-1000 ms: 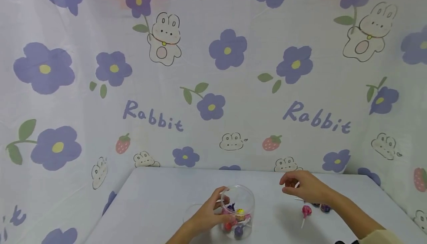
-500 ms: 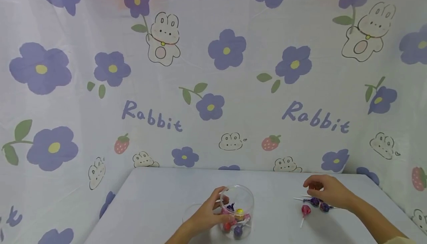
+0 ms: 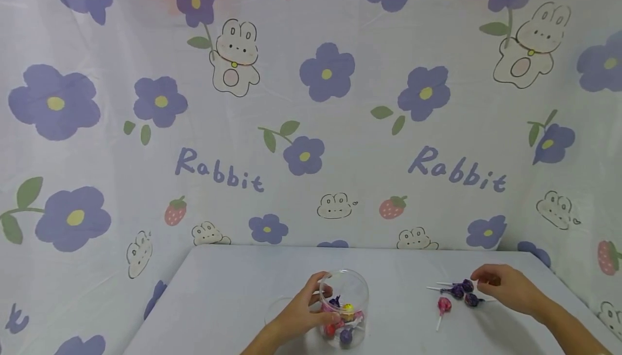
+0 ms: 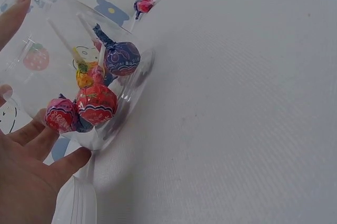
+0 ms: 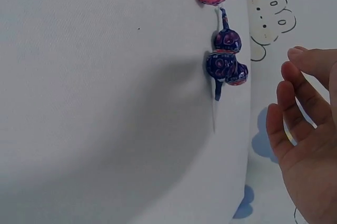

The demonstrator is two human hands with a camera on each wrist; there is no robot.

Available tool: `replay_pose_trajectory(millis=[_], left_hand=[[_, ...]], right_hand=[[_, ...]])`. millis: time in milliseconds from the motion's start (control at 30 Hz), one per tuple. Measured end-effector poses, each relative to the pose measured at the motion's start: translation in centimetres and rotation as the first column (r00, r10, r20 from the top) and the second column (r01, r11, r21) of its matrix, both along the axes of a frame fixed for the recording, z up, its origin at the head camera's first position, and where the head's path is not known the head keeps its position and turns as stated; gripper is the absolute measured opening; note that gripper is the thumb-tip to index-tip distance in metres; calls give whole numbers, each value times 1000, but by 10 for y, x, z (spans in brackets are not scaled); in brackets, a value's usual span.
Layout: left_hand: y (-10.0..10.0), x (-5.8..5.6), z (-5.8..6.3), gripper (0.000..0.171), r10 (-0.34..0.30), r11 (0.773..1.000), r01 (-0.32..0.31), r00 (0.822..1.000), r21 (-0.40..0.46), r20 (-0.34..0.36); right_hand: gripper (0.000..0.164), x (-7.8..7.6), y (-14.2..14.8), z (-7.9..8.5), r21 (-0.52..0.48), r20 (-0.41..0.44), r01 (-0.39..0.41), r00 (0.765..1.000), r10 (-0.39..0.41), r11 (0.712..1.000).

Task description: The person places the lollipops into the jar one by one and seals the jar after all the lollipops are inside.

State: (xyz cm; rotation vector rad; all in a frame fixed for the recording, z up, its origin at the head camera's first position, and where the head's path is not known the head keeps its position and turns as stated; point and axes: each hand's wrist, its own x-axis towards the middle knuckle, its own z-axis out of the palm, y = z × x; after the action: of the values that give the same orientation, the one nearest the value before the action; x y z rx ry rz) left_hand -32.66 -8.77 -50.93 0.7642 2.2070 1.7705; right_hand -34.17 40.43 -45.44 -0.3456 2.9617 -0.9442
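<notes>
My left hand (image 3: pixel 305 312) grips a clear plastic jar (image 3: pixel 358 290), thumb on its near side and fingers round the left. Several wrapped lollipops lie inside, among them a purple one (image 4: pixel 122 58), a red one (image 4: pixel 97 104) and a yellow one (image 3: pixel 347 311). To the right, my right hand (image 3: pixel 510 288) hovers just beside a cluster of purple lollipops (image 3: pixel 457 291), fingers loosely bent, nothing between them. In the right wrist view those purple lollipops (image 5: pixel 221 66) touch one another. A pink lollipop (image 3: pixel 444 305) lies just in front of them, stick toward me.
A clear round lid (image 3: pixel 274 307) lies left of the jar, partly behind my left hand; the left wrist view shows a translucent rim (image 4: pixel 79 203). The white table (image 3: pixel 233 285) backs onto a curtain (image 3: pixel 291 101) printed with rabbits and flowers.
My right hand has moved right, from between the jar and the lollipops, across the purple lollipops, to their right side. A third purple lollipop now shows. My left hand and the jar stay put.
</notes>
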Motion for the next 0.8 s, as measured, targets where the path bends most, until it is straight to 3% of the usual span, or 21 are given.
replay_pose_trajectory(millis=[333, 567, 667, 800], left_hand=[[-1, -3, -4, 87, 3, 1000, -3, 1000, -6, 0], [0, 0, -7, 84, -5, 1000, 5, 1000, 18, -10], [0, 0, -8, 85, 3, 1000, -3, 1000, 12, -12], [1, 1, -10, 87, 14, 1000, -14, 1000, 4, -15]], right_hand=[[20, 2, 17, -27, -16, 45, 73, 996, -72, 997], [37, 3, 30, -55, 24, 74, 108, 991, -110, 994], [40, 3, 34, -66, 47, 51, 114, 992, -116, 992], [32, 3, 37, -78, 46, -7, 136, 991, -136, 990]])
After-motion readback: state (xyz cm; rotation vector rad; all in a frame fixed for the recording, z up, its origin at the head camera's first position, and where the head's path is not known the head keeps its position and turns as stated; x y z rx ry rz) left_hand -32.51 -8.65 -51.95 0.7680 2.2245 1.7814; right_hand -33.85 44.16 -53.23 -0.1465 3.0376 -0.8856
